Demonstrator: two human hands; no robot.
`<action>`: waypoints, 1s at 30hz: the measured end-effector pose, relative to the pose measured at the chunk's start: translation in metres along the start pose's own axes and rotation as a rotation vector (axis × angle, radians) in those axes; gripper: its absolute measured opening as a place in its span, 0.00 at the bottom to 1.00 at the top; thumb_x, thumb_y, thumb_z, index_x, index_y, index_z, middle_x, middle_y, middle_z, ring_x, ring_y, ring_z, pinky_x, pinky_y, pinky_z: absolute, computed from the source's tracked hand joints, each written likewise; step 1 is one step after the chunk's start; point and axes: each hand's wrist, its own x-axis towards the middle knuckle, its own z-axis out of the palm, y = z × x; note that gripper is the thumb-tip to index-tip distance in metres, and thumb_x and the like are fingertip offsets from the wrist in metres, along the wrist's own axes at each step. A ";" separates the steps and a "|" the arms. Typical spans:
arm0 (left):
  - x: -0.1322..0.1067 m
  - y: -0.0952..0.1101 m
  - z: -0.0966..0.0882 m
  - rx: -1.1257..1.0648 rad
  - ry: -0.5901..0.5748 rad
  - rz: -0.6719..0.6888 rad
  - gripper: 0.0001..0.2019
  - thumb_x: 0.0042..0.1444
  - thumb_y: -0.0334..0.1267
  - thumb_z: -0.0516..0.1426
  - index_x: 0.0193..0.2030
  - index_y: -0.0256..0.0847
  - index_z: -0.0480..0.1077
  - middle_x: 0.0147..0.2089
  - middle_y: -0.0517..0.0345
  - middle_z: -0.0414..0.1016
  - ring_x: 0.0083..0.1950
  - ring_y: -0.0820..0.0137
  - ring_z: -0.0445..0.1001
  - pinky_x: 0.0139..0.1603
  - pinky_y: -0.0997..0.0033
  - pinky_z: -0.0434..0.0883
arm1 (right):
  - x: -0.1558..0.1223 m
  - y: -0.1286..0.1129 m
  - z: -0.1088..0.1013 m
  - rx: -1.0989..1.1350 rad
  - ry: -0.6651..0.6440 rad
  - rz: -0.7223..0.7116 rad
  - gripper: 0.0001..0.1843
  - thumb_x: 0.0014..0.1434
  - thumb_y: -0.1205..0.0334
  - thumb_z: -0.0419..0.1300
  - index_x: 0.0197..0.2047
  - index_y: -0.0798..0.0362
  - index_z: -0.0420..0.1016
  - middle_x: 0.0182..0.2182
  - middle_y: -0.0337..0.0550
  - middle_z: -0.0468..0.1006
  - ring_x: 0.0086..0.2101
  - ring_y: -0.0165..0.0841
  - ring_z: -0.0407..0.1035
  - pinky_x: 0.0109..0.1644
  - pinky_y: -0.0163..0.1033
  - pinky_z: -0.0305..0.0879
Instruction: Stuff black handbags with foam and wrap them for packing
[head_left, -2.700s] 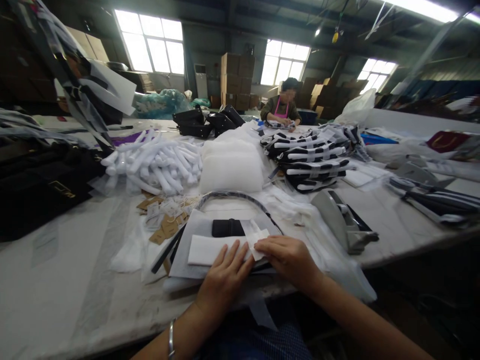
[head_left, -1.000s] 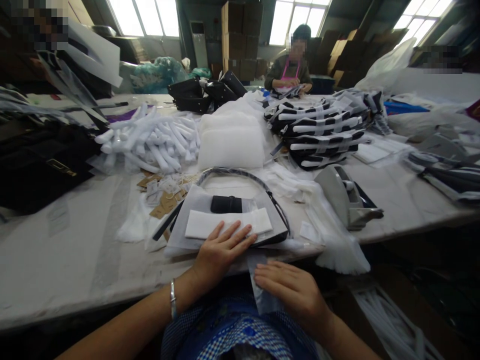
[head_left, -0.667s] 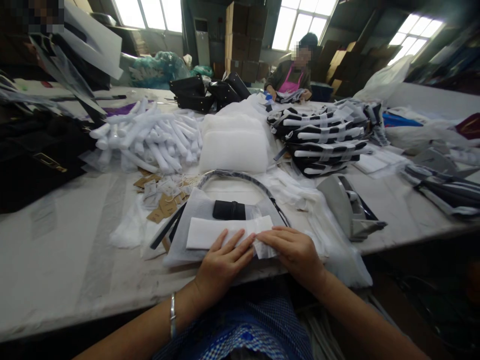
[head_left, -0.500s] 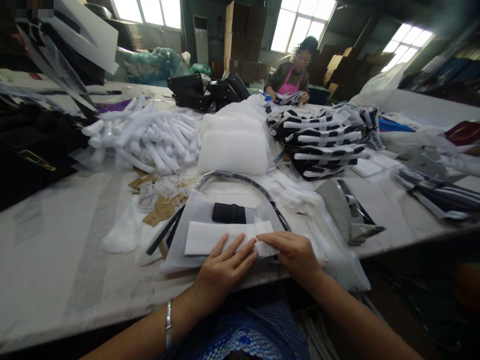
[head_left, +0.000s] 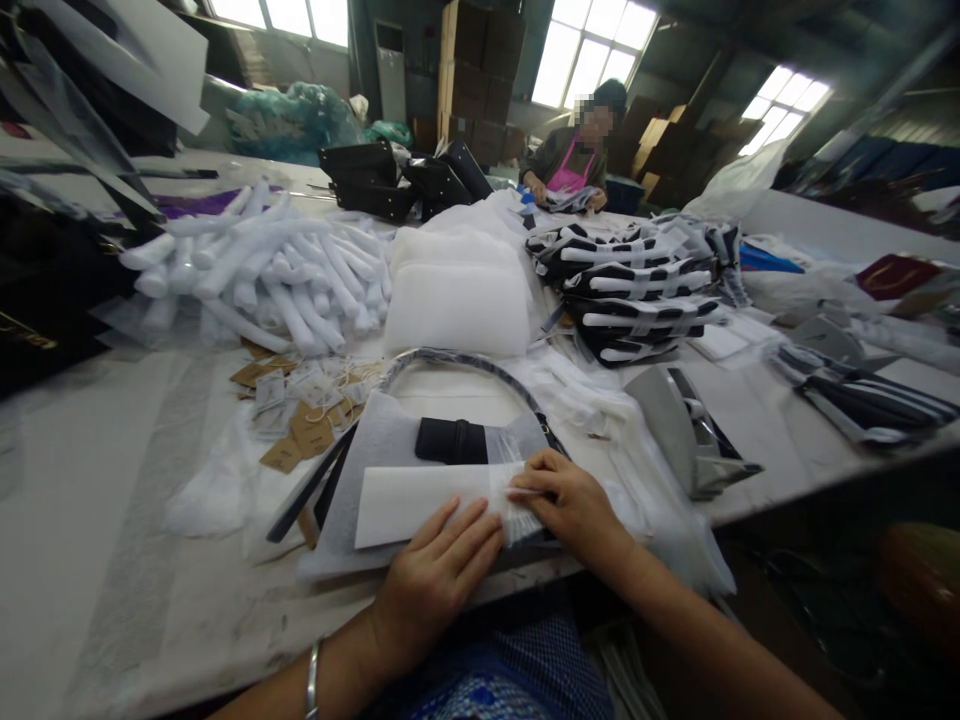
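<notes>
I count two hands of the wearer in my feed, both on one white foam strip (head_left: pixel 409 503) that lies across one grey-wrapped bag (head_left: pixel 375 440) at the near table (head_left: pixel 112 480) edge, dead centre at six o'clock. The left hand (head_left: pixel 439 570) lies released, palm down, fingers spread flat on the strip's near edge, with one silver bracelet (head_left: pixel 311 680) on its wrist. The right hand (head_left: pixel 574 500) sits at three o'clock of the strip with its fingers bent over the strip's crinkled right end. I cannot tell whether it pinches that end or only presses it. The bag shows one black clasp (head_left: pixel 450 440) just beyond the strip and one curved handle (head_left: pixel 465 362) arching toward twelve o'clock. Its body is hidden under the wrap and the hands. At two o'clock stands one grey tape dispenser (head_left: pixel 686 430), apart from the bag. At ten o'clock lies a scatter of brown card tags (head_left: pixel 300 415), too tangled to count. Beyond them is one heap of white foam rolls (head_left: pixel 277 270), dozens at least. At twelve o'clock sits one stack of white foam sheets (head_left: pixel 461 300), its layers too blurred to count. At one o'clock is one pile of black-and-white wrapped pieces (head_left: pixel 637 290), about four layers showing. Far off at twelve, black bags (head_left: pixel 397 180) overlap, so I cannot number them, and one co-worker (head_left: pixel 574 160) sits behind the table, both hands on something I cannot make out. The wearer's forearms are cut off at the bottom edge.
</notes>
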 end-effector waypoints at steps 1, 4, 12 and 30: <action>0.001 0.001 0.000 -0.011 0.006 -0.015 0.15 0.70 0.29 0.48 0.55 0.36 0.73 0.57 0.53 0.78 0.64 0.64 0.71 0.69 0.58 0.66 | 0.002 0.000 -0.001 -0.009 -0.014 0.021 0.06 0.62 0.60 0.64 0.32 0.48 0.81 0.31 0.39 0.76 0.32 0.31 0.72 0.37 0.35 0.68; 0.006 0.002 0.000 -0.034 0.028 -0.059 0.14 0.70 0.28 0.48 0.52 0.35 0.74 0.52 0.54 0.80 0.61 0.66 0.74 0.69 0.61 0.66 | 0.009 -0.001 -0.002 -0.070 -0.076 0.075 0.09 0.59 0.59 0.67 0.28 0.51 0.76 0.27 0.36 0.72 0.28 0.29 0.68 0.32 0.34 0.62; 0.015 0.006 -0.004 0.077 -0.064 -0.049 0.19 0.71 0.29 0.45 0.61 0.39 0.70 0.47 0.52 0.80 0.56 0.66 0.77 0.63 0.60 0.72 | 0.026 0.006 0.001 -0.059 -0.201 0.221 0.14 0.56 0.55 0.70 0.35 0.51 0.69 0.22 0.30 0.71 0.24 0.28 0.64 0.28 0.33 0.52; 0.004 -0.001 0.007 0.221 -0.212 0.013 0.24 0.66 0.27 0.45 0.65 0.47 0.67 0.68 0.56 0.66 0.65 0.62 0.70 0.63 0.58 0.69 | -0.009 0.063 -0.093 -0.112 0.414 0.336 0.11 0.63 0.53 0.59 0.45 0.48 0.76 0.41 0.44 0.82 0.41 0.39 0.76 0.50 0.43 0.67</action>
